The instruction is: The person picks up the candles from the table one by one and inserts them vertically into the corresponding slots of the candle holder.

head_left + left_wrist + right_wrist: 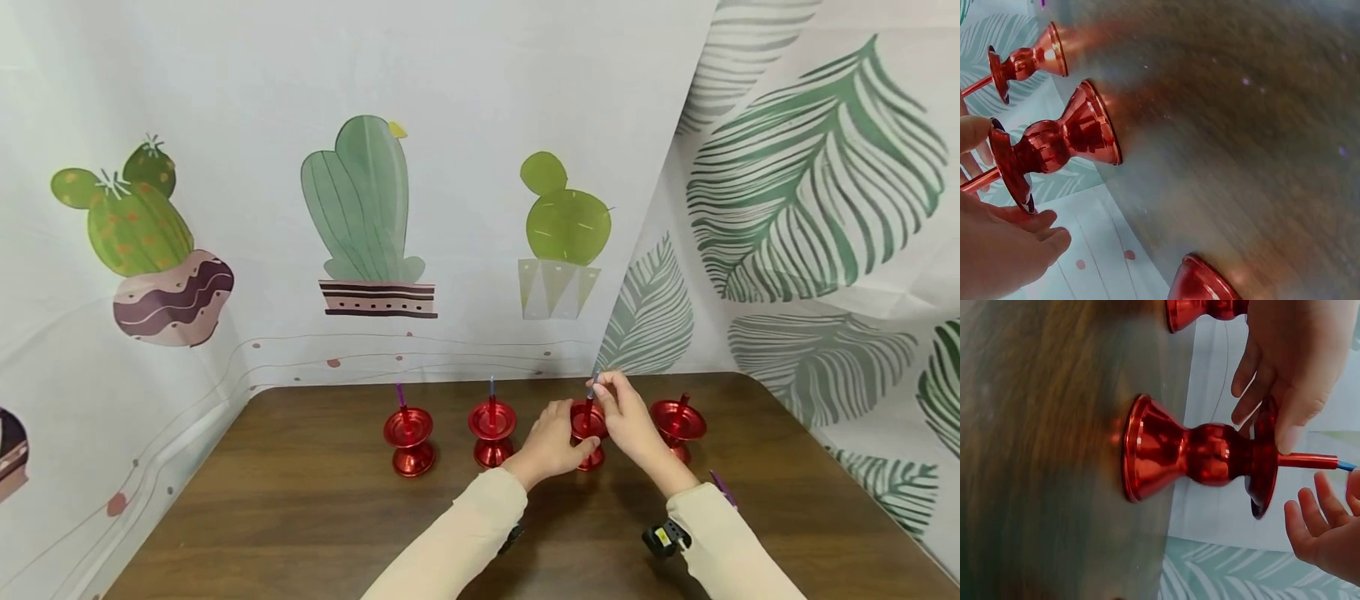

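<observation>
Several shiny red candle holders stand in a row on the table. My left hand holds the rim of the third holder's dish, thumb on one side and fingers on the other. That holder stands upright. A thin blue candle is at the top of its red tube. My right hand pinches this candle from above the dish; its fingertips are partly hidden.
Left of my hands, one holder bears a purple candle and another a blue candle. The rightmost holder shows a bare tube. A purple candle lies beside my right sleeve. Printed cloth hangs behind the table.
</observation>
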### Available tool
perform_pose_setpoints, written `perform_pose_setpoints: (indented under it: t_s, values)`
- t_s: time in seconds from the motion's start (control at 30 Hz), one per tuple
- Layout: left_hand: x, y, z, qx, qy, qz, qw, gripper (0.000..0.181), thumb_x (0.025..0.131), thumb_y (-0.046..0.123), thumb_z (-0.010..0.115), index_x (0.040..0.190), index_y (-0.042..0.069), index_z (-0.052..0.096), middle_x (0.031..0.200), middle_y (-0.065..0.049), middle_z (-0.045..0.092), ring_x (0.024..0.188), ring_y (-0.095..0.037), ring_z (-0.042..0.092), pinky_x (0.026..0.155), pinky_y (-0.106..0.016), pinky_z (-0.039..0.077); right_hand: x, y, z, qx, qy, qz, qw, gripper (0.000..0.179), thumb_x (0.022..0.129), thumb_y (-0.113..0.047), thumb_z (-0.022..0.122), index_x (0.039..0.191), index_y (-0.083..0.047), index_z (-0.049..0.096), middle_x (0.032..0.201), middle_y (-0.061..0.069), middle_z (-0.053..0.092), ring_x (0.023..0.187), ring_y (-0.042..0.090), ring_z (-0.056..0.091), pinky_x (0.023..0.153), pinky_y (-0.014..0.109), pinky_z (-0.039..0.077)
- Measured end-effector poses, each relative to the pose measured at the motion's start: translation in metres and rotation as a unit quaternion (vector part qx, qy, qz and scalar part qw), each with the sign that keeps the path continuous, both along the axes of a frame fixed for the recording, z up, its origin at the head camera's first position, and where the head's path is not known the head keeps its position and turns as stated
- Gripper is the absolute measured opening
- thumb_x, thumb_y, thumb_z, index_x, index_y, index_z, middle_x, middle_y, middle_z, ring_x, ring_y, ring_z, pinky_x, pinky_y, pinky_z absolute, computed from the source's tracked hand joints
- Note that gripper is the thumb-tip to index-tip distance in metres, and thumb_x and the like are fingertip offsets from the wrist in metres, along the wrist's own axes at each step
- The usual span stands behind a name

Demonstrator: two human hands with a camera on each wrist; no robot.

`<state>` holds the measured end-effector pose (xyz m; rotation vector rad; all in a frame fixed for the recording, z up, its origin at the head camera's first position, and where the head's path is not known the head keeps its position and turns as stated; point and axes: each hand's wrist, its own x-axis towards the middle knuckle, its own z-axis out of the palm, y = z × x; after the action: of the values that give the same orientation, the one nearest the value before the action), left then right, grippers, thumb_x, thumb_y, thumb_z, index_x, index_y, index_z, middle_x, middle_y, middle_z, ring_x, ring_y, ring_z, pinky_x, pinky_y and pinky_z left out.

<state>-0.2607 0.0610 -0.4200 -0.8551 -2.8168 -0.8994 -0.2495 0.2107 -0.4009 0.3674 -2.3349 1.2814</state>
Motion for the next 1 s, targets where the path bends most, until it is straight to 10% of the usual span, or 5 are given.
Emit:
perform_pose_setpoints:
  t_s: [0.27,0.63,0.77,1.0]
  values:
    - [0.015,-0.004,-0.003,0.026,0.159,0.031,0.9865,0.051,0.093,0.033,0.062,0.129,-0.001,0.050,0.119,-0.011,0.056,0.110,-0.023,0.053,0.095,-0.034,0.046,0.024,0.012,0.003,0.043,0.016,-0.022,0.9987,0.022,0.096,-0.008,0.057,0.116,0.002,0.060,0.113,0.016,0.062,0.108,0.030,0.057,0.089,0.018,0.043]
    - [0.034,0.015,0.006,0.029,0.369,-0.045,0.9280,0.015,0.090,0.020,0.064,0.103,0.012,0.062,0.095,0.003,0.061,0.088,-0.012,0.056,0.080,-0.019,0.047,0.059,0.039,0.017,0.043,0.122,-0.026,0.9913,0.024,0.090,0.004,0.061,0.112,-0.002,0.068,0.108,0.007,0.064,0.094,-0.006,0.053,0.076,0.007,0.042]
    - [0.039,0.033,0.016,0.026,0.337,-0.070,0.9385,0.018,0.093,0.020,0.061,0.108,0.012,0.062,0.099,0.003,0.062,0.092,-0.010,0.058,0.085,-0.015,0.045,0.071,0.060,0.019,0.035,0.146,-0.061,0.9868,0.024,0.090,0.006,0.060,0.112,-0.002,0.068,0.106,0.002,0.064,0.091,-0.006,0.055,0.073,0.006,0.042]
    - [0.041,0.061,0.025,0.052,0.151,-0.078,0.9841,0.036,0.096,0.025,0.058,0.128,0.008,0.055,0.119,0.001,0.058,0.111,-0.006,0.054,0.094,-0.011,0.040,0.083,0.096,0.010,0.061,0.108,-0.120,0.9849,0.021,0.094,-0.003,0.059,0.113,-0.003,0.066,0.108,-0.024,0.056,0.095,-0.016,0.047,0.073,0.007,0.036]
